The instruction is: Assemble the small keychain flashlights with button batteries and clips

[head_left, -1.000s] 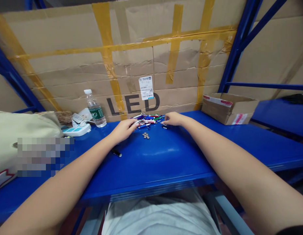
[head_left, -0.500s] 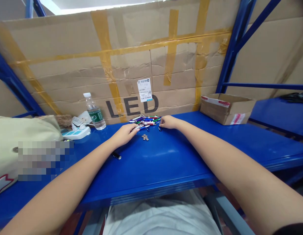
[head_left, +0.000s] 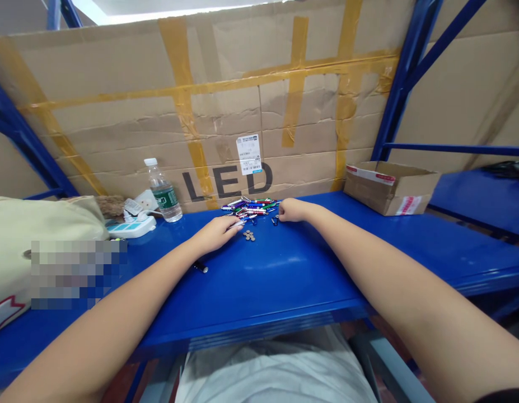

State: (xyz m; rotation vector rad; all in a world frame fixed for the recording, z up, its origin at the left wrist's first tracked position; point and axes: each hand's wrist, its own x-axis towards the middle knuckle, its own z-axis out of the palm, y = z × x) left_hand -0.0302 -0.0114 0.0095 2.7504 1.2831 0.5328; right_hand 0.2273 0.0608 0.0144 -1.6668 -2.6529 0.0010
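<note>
A pile of slim, shiny, pen-like metal tubes [head_left: 256, 211] in red, blue, green, purple and silver lies on the blue table [head_left: 259, 291], some with small clips. My left hand [head_left: 217, 234] is at the pile's left front, thumb and fingers closed on a slim silver pen-like tube [head_left: 238, 224]. To the right of the pile my right hand [head_left: 296, 210] is curled with its fingertips pressed together; what they hold, if anything, is hidden. A small dark clip [head_left: 275, 221] lies just below those fingers. Between the hands sit several small round button cells [head_left: 249, 236].
A black tube [head_left: 201, 267] lies by my left wrist. Behind it stand a water bottle [head_left: 164, 196] and a white power strip [head_left: 132, 226]. At far left is a pale bag [head_left: 45, 224], at right an open cardboard box [head_left: 389, 187]. A large cardboard sheet [head_left: 225, 123] backs the table.
My right hand has shifted slightly right, away from the pile, and its fingers look more curled. My left hand has moved slightly toward me and to the right, still closed on the silver tube.
</note>
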